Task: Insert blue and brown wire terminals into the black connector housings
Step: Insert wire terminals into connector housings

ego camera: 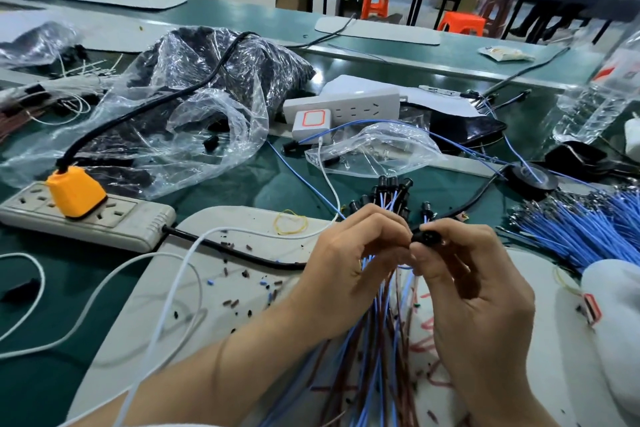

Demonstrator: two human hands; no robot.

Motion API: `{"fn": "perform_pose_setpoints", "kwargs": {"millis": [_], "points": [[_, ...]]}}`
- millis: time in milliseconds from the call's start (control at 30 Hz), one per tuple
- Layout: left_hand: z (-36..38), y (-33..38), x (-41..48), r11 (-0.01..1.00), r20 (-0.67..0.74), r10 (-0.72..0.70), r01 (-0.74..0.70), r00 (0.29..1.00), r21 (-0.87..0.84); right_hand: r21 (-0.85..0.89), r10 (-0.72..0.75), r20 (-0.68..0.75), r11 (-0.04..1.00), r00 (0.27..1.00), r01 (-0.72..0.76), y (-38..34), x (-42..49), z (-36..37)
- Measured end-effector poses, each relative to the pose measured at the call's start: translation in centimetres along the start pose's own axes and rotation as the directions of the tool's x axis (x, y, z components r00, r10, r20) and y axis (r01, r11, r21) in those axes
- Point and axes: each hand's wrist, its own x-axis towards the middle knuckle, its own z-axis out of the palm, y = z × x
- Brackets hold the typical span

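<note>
Wires (pixel 384 340), blue and brown, hang in a thick bundle between two bare hands above a pale grey mat (pixel 207 288) littered with insulation scraps. The left hand (pixel 346 260) has its fingers curled round the top of the bundle. The right hand (pixel 467 274) pinches one black connector housing (pixel 426 236) between thumb and forefinger, right against the left fingertips. Just beyond the knuckles, a cluster of wired housings (pixel 391 191) fans upward. To the right lies a pile of loose blue wires (pixel 581 229). At left, an orange plug (pixel 76 192) sits in a grey power strip (pixel 86 218). Farther back, a clear plastic bag (pixel 194 94) holds dark parts.
</note>
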Motion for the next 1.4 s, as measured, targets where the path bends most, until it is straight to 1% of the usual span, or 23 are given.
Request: {"fn": "perform_pose_setpoints", "kwargs": {"millis": [67,200,267,400,567,667,900,1033,1167,1400], "points": [[0.06,-0.11,0.06,0.998,0.000,-0.035,0.035,0.999,-0.046,-0.006,0.002,0.004,1.000,1.000,-0.002,0.07,0.05,-0.08],[0.21,-0.05,0.05,0.983,0.056,-0.138,0.143,0.989,-0.114,0.006,0.020,0.007,1.000,1.000,-0.020,-0.04,-0.24,-0.15],[0.16,0.18,0.24,0.979,0.033,-0.169,0.172,0.985,-0.113,0.007,0.016,0.000,1.000,1.000,-0.016,-0.12,-0.17,-0.21],[0.09,0.44,0.36,0.980,0.023,-0.177,0.179,0.984,-0.085,-0.029,0.012,-0.006,1.000,1.000,-0.012,-0.28,-0.09,-0.23],[0.02,0.52,0.16,0.969,0.041,-0.203,0.207,0.978,-0.139,0.026,0.080,0.007,0.996,0.997,-0.080,-0.77,0.04,-0.12],[-0.03,0.56,0.15,0.958,0.046,-0.215,0.220,0.976,-0.184,0.031,0.102,0.024,0.994,0.995,-0.102,-0.89,0.11,-0.04],[0.11,0.41,0.20,0.958,0.080,-0.228,0.238,0.970,-0.162,-0.018,0.059,0.000,0.998,0.998,-0.059,-0.43,-0.23,-0.27],[-0.10,0.59,0.48,0.982,0.033,-0.161,0.163,0.986,-0.098,-0.028,0.024,0.002,0.999,1.000,-0.023,-0.42,-0.24,-0.23],[0.02,0.49,0.36,0.969,0.032,-0.184,0.186,0.982,-0.163,-0.032,0.026,0.004,0.999,1.000,-0.026,-0.38,-0.21,-0.15],[0.17,0.31,0.29,0.959,0.056,-0.206,0.213,0.977,-0.189,-0.027,0.024,-0.011,0.999,1.000,-0.025,-0.29,-0.26,-0.27]]}}
